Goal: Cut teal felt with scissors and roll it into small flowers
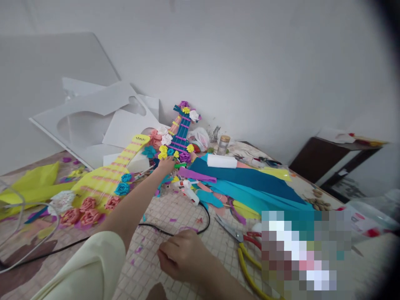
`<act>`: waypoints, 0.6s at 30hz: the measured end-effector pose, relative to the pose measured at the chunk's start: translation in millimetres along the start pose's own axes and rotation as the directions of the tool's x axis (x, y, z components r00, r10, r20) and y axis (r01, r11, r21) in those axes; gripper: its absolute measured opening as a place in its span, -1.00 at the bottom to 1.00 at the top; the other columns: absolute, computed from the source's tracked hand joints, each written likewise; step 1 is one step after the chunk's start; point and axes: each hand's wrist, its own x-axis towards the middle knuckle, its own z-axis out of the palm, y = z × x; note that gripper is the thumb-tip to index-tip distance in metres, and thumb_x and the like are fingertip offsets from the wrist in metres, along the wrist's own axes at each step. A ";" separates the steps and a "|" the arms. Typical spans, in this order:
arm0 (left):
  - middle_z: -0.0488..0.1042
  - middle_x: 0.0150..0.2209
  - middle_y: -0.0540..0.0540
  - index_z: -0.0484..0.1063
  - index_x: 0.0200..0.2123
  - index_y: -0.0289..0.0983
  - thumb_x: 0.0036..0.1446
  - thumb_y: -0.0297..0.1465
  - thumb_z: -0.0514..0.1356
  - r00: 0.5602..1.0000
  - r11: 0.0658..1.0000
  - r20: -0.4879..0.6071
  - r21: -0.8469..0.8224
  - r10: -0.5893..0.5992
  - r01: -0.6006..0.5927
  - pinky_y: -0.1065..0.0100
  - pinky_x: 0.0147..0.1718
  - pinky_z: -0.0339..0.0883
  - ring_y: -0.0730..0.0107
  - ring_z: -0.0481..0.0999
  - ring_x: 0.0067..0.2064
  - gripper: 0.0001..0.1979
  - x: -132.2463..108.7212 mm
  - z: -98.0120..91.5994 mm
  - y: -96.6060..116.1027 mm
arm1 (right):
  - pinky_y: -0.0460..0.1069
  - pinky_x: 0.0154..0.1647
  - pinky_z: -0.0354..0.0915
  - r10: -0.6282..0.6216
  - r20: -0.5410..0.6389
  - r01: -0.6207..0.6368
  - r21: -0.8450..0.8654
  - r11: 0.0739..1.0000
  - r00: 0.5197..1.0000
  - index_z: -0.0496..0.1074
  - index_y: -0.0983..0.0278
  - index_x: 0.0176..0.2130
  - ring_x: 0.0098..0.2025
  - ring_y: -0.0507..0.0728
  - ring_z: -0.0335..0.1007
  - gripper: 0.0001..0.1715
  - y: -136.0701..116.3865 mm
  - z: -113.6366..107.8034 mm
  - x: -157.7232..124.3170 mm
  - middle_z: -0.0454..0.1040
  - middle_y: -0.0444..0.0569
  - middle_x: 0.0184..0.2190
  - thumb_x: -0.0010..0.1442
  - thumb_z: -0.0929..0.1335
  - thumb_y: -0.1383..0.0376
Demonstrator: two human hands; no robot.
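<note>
Stretched far forward, my left hand [166, 165] is at the base of a blue paper guitar [181, 133] trimmed with yellow, white and purple paper flowers. Its fingers are small and partly lost among the flowers, so I cannot tell what they hold. My right hand [184, 254] is curled into a loose fist low over the tiled tabletop, and nothing shows in it. Between the hands lies a white hot glue gun [189, 192] with a black cord. To the left rests a yellow paper guitar [103, 183] with coral and blue paper flowers.
Scissors [239, 237] with red and yellow handles lie right of my right hand. Blue and turquoise paper sheets [250, 183] spread behind, with a white roll [221, 161] on top. Cut white foam board [93, 108] leans on the wall. A glass jar [223, 145] stands at the back.
</note>
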 end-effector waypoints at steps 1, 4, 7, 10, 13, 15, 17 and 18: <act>0.34 -0.04 -0.17 0.29 -0.02 -0.32 0.18 -0.32 0.10 1.000 0.999 -0.012 -0.031 0.008 -0.009 0.13 -0.17 0.36 0.26 0.41 -0.11 -0.68 -1.2 -0.2 -0.4 | -0.06 -0.64 -0.06 -0.005 -0.008 0.005 0.002 1.000 1.000 0.25 0.26 -0.56 -0.67 -0.04 0.24 -0.79 -0.5 0.0 0.2 0.37 -0.19 -0.70 0.08 0.20 0.35; 0.34 -0.04 -0.17 0.28 -0.02 -0.32 0.18 -0.32 0.10 0.998 0.986 -0.068 -0.165 0.010 -0.021 0.13 -0.17 0.36 0.26 0.41 -0.11 -0.68 -6.8 -6.8 -1.4 | -0.06 -0.65 -0.05 -0.013 -0.016 0.013 0.014 1.000 1.000 0.24 0.26 -0.57 -0.68 -0.04 0.23 -0.80 -2.1 -0.4 0.4 0.37 -0.19 -0.71 0.06 0.20 0.37; 0.35 -0.05 -0.17 0.30 -0.04 -0.33 0.17 -0.31 0.10 0.988 0.935 -0.152 -0.352 -0.024 -0.032 0.12 -0.15 0.34 0.24 0.40 -0.09 -0.68 -8.0 -26.9 -2.0 | -0.07 -0.64 -0.03 0.002 -0.007 -0.002 0.025 1.000 1.000 0.24 0.25 -0.58 -0.67 -0.04 0.26 -0.79 -2.5 -1.7 0.5 0.39 -0.18 -0.70 0.07 0.20 0.37; 0.42 -0.15 -0.22 0.30 -0.09 -0.35 0.20 -0.23 0.02 0.964 0.821 -0.248 -0.567 -0.091 -0.069 0.22 -0.14 0.30 0.21 0.39 -0.07 -0.66 -7.3 -59.6 -0.5 | -0.08 -0.62 0.00 0.010 0.004 -0.010 0.038 0.999 1.000 0.24 0.25 -0.58 -0.65 -0.03 0.29 -0.77 -1.4 -3.6 0.6 0.40 -0.17 -0.69 0.09 0.20 0.35; 0.43 -0.28 -0.17 0.26 -0.09 -0.32 0.25 -0.13 -0.25 0.952 0.648 -0.277 -0.750 -0.129 -0.130 0.35 -0.36 0.36 0.34 0.46 -0.30 -0.53 -20.8 -94.1 6.6 | -0.08 -0.59 0.03 0.025 -0.005 -0.024 0.060 0.998 1.000 0.25 0.25 -0.58 -0.63 -0.03 0.30 -0.77 -0.5 -5.6 0.6 0.41 -0.17 -0.68 0.09 0.21 0.36; 0.41 -0.36 -0.13 0.26 -0.13 -0.33 0.24 -0.11 -0.28 0.958 0.546 -0.261 -0.823 -0.123 -0.154 0.37 -0.44 0.36 0.41 0.43 -0.42 -0.50 -42.7 -112.5 15.7 | -0.08 -0.56 0.06 0.040 -0.014 -0.039 0.072 0.997 0.999 0.28 0.26 -0.56 -0.62 -0.02 0.30 -0.78 -0.3 -6.5 0.4 0.41 -0.16 -0.67 0.09 0.21 0.37; 0.38 -0.41 -0.08 0.29 -0.19 -0.31 0.23 -0.10 -0.22 0.962 0.472 -0.247 -0.866 -0.115 -0.166 0.39 -0.46 0.37 0.45 0.40 -0.47 -0.53 -72.1 -125.9 27.4 | -0.09 -0.54 0.07 0.056 -0.016 -0.054 0.083 0.995 0.998 0.33 0.26 -0.53 -0.62 -0.01 0.31 -0.79 -0.1 -6.9 -0.2 0.41 -0.15 -0.67 0.09 0.21 0.38; 0.36 -0.44 -0.06 0.29 -0.22 -0.31 0.23 -0.11 -0.19 0.969 0.410 -0.225 -0.897 -0.105 -0.163 0.40 -0.47 0.36 0.47 0.38 -0.49 -0.56 -88.2 -130.9 33.6 | -0.09 -0.54 0.07 0.061 -0.012 -0.060 0.092 0.994 0.998 0.34 0.26 -0.52 -0.62 0.00 0.31 -0.78 0.1 -7.0 -0.6 0.41 -0.14 -0.67 0.10 0.21 0.37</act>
